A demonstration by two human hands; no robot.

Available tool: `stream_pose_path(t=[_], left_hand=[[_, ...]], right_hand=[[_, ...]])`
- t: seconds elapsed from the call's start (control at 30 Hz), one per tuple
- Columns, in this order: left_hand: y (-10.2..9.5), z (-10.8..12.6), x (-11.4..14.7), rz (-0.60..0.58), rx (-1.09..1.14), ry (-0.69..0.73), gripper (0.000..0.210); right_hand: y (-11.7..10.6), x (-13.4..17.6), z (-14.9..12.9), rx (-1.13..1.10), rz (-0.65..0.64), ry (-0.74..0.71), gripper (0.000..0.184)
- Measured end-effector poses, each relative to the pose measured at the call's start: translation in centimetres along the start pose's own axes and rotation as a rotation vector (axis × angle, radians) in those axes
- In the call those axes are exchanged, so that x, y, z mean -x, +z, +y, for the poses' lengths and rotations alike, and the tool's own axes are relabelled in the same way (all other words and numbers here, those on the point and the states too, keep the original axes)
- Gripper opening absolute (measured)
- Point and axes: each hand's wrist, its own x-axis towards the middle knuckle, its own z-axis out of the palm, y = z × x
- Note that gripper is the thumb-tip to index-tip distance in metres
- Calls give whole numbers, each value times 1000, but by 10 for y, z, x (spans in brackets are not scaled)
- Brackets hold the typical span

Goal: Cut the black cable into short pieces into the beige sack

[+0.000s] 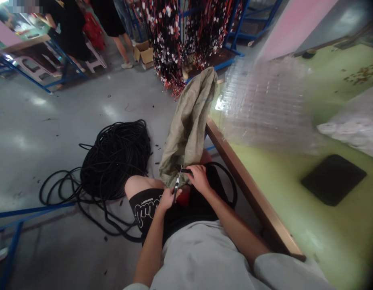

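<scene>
My left hand [169, 197] is closed around the handles of a pair of scissors [177, 183], their blades pointing up and away from me. The blades meet or lie right beside the end of a black tube [184, 170]. My right hand [199, 178] grips this tube near its end, fingers wrapped round it; whether it is hollow cannot be made out. Just beyond both hands a greyish-green woven sack [186, 125] stands between my knees, leaning on the table edge. A big heap of black tube coils [115, 159] lies on the floor to my left.
To my right, the green-topped table [274, 165] has a wooden edge [253, 193]. Clear plastic trays [265, 100], a black mat [333, 179] and a white bag [355, 121] lie there. Ahead hang wire bundles [166, 44] beside an open carton [143, 54]. Several people are at the back left.
</scene>
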Motion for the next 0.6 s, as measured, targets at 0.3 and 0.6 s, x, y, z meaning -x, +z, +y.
stream_pose_path(t=[0.3, 0.6], left_hand=[[-1, 2, -2, 21, -17, 78, 41], [-2, 7, -1, -31, 35, 13, 45]], right_hand=[[-2, 2, 2, 38, -65, -65, 24], [-1, -1, 3, -4, -59, -68, 28]])
